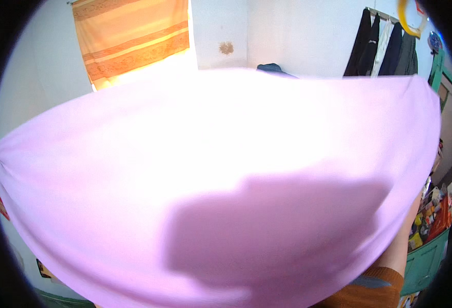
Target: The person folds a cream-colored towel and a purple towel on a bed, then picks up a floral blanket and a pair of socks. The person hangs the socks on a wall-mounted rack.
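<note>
A large pink-lilac cloth is spread wide before me and fills most of the view. Bright light washes out its middle, and a dark shadow lies across its lower right part. Its left end is gathered into creases at the far left edge of the picture, and its upper right corner is drawn to a point. At the lower right, my right forearm in a brown sleeve shows behind the cloth. Neither of my hands can be seen; what grips the cloth's corners is hidden or out of view.
An orange striped curtain hangs over a bright window. Dark and white garments hang from a wall rack at upper right. A green wooden cabinet with many small items on top stands at right. A dark blue item shows behind the cloth.
</note>
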A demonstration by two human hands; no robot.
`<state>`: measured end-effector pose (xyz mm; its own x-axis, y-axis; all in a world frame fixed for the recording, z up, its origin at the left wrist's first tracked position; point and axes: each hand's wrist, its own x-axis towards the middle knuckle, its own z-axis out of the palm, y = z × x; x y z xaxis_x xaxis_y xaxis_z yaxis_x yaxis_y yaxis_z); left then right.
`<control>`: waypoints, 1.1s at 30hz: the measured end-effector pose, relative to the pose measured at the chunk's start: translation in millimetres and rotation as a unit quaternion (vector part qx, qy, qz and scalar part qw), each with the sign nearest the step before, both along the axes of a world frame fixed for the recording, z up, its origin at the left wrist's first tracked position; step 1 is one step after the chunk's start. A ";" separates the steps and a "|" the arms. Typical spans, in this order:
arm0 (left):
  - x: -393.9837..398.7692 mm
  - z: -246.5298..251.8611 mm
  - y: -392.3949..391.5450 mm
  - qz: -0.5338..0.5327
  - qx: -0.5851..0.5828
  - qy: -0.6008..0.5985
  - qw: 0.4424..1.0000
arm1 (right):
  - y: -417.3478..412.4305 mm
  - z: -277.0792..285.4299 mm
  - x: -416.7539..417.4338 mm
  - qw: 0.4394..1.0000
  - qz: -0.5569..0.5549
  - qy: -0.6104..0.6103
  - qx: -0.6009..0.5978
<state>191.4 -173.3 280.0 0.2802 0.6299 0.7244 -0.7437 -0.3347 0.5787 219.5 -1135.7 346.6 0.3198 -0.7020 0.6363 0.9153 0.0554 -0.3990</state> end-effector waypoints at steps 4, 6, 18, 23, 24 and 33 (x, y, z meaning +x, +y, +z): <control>-69.8 -32.3 -3.2 -0.130 -0.079 -0.033 0.988 | -53.2 -63.6 10.4 0.996 0.016 0.087 -0.007; -84.3 -74.6 -40.7 -0.062 -0.118 -0.041 0.990 | -67.2 -99.3 16.1 0.988 0.017 0.151 -0.033; -169.3 -399.0 -111.0 -0.018 -0.367 0.182 0.912 | -235.4 -377.7 -13.3 0.874 0.176 0.449 0.057; -166.3 -466.7 -187.3 -0.067 -0.558 0.143 0.814 | -166.0 -419.1 -15.3 0.800 0.243 0.512 0.196; -168.7 -473.6 -203.7 -0.068 -0.594 0.133 0.790 | -126.8 -404.3 -9.8 0.742 0.265 0.583 0.198; -48.5 -527.8 -315.3 -0.152 -0.488 0.313 0.801 | -26.1 -512.0 82.7 0.709 0.366 0.565 0.211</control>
<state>142.9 -488.6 -247.9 0.6434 0.6446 -0.4129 -0.1680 0.6451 0.7454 302.2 -1161.8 -165.5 0.8343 -0.1362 -0.5342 -0.3114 0.6832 -0.6606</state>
